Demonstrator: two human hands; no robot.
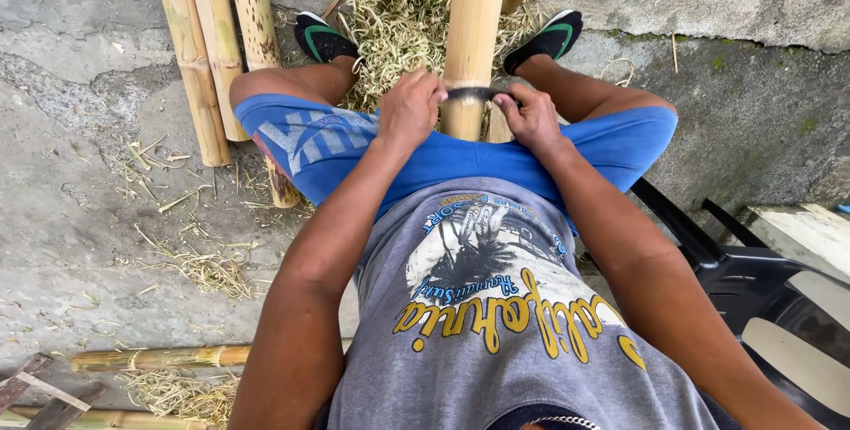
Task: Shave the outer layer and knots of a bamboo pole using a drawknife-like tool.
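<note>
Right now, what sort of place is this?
Probably an outdoor yard used for working bamboo: rough concrete ground, bamboo poles lying about, and a heap of shavings by the feet.

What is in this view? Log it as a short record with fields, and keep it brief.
left hand: grips one end of a dark curved blade
right hand: grips the blade's other end
blade: lies across the upright bamboo pole
pole: stands between the knees
shavings: heaped around the pole's far part, between the shoes
spare poles: on the concrete, left
chair: dark plastic, right
</note>
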